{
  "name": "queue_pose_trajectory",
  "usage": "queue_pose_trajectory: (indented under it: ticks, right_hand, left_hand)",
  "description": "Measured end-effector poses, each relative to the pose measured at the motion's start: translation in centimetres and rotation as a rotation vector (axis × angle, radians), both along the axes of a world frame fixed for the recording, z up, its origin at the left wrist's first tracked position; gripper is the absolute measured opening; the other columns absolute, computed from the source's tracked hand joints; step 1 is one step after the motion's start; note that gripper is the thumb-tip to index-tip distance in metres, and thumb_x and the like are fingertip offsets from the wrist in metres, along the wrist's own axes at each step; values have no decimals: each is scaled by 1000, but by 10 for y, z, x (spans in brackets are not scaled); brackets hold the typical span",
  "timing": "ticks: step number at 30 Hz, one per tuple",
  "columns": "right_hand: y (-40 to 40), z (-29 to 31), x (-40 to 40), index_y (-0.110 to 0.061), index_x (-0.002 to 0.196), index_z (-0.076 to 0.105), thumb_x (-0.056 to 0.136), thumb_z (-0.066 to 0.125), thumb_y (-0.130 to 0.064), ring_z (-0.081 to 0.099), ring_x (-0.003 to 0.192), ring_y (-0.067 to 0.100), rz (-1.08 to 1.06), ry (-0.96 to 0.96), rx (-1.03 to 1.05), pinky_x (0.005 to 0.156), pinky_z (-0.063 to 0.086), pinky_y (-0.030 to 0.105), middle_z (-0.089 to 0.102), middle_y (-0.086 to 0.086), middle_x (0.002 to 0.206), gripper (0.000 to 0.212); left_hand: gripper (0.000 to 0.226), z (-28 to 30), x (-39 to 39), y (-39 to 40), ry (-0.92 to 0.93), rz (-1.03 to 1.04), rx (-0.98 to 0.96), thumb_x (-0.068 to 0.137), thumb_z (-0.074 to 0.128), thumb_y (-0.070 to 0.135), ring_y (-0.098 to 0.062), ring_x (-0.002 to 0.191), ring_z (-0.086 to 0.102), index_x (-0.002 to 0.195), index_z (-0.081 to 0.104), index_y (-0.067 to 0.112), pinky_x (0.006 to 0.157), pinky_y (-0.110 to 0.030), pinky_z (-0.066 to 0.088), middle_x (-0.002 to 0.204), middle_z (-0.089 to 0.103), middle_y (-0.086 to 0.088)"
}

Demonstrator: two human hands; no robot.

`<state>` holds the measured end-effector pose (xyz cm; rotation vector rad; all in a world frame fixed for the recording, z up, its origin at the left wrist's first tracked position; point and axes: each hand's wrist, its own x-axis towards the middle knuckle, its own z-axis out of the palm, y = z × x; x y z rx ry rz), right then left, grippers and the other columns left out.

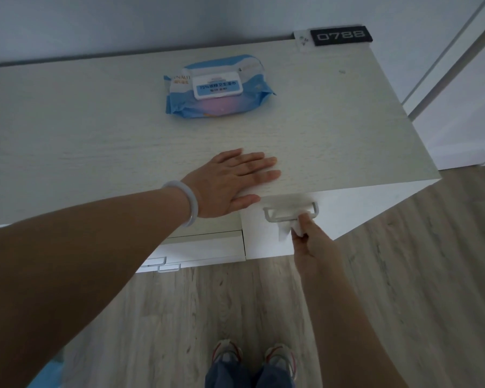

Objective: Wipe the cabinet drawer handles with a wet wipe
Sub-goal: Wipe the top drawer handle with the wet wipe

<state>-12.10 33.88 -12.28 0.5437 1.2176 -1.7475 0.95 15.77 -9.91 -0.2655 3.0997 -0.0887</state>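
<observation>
At drawer handle [290,213]: wet wipe [287,230] pinched, right hand [310,242]

"0788" on black plaque [341,36], "75%" on wet wipe pack [216,85] lid label

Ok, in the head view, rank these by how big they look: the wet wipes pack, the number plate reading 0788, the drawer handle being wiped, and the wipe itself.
1. wet wipes pack
2. number plate and drawer handle: they look alike, and the handle is nearer the camera, so unranked
3. wipe, partly bunched in the right hand
</observation>
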Motion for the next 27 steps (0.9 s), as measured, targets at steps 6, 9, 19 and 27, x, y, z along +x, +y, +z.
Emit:
queue_pose_trajectory:
  ticks: [6,9,19,27]
  right_hand:
    - [-12,0,32,-1,86,67,88,65,-2,69,84,17,110,-85,-29,83,54,29,74,7,82,3]
    - [-3,-3,5,-2,87,67,88,63,-1,67,85,15,49,-20,-31,85,53,29,71,8,89,4]
    - [-20,1,44,-2,86,68,85,69,-3,69,91,18,135,-61,4,92,53,33,73,9,93,1]
    - [-18,-8,22,-3,95,66,88,65,-2,71,74,10,97,-17,-33,73,55,24,74,6,90,7]
  left_hand:
    - [58,-1,0,-1,-6,5,-8,102,19,51,-13,150,10,156,11,31,122,-41,12,163,10,6]
    - [57,-1,-1,0,-3,-3,-9,102,19,50,-13,150,11,155,12,31,122,-41,12,163,10,6]
    - [58,0,1,0,1,0,-4,102,19,51,-13,150,10,155,11,32,122,-40,11,163,10,7]
    - [57,-2,1,-1,8,1,1,102,22,50,-12,150,9,155,12,32,122,-40,10,163,10,8]
